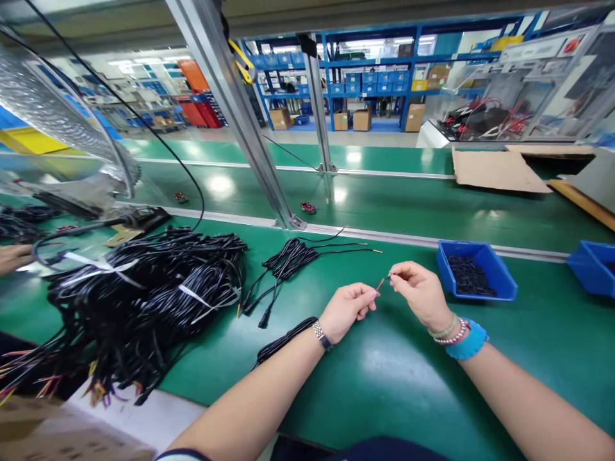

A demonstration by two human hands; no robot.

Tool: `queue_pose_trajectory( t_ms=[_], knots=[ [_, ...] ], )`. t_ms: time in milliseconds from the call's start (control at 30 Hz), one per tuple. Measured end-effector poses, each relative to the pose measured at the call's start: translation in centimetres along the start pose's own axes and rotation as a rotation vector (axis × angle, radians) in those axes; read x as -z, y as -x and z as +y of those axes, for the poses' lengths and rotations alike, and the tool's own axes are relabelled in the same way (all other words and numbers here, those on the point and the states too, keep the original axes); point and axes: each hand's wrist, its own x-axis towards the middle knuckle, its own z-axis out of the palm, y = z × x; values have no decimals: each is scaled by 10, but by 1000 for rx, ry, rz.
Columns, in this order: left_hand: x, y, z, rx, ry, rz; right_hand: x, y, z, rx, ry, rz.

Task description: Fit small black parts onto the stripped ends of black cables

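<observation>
My left hand is closed in a pinch on a thin wire, whose reddish end sticks out past the fingertips. Just to the right, my right hand pinches a small black piece, too small to make out fully, close to the wire's tip. A folded black cable lies on the bench by my left wrist, partly hidden behind the forearm. Beyond it is another looped black cable with orange-tipped ends. Small black pieces fill a blue bin right of my right hand.
A large pile of black cables, some tied with white straps, covers the left of the green bench. Another person's hand shows at the far left. A metal post rises ahead. A second blue bin stands at the right edge.
</observation>
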Motion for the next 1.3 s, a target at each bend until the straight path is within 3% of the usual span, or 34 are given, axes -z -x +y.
queue_pose_trajectory(
  t_ms=[800, 1067, 1300],
  knots=[
    [0, 2, 2, 9, 26, -8, -1, 2, -4, -10, 25, -41],
    [-2, 4, 5, 3, 45, -12, -12, 6, 1, -110, -80, -131],
    [-2, 4, 7, -86, 63, 120, -3, 1, -5, -176, -88, 16]
  ],
)
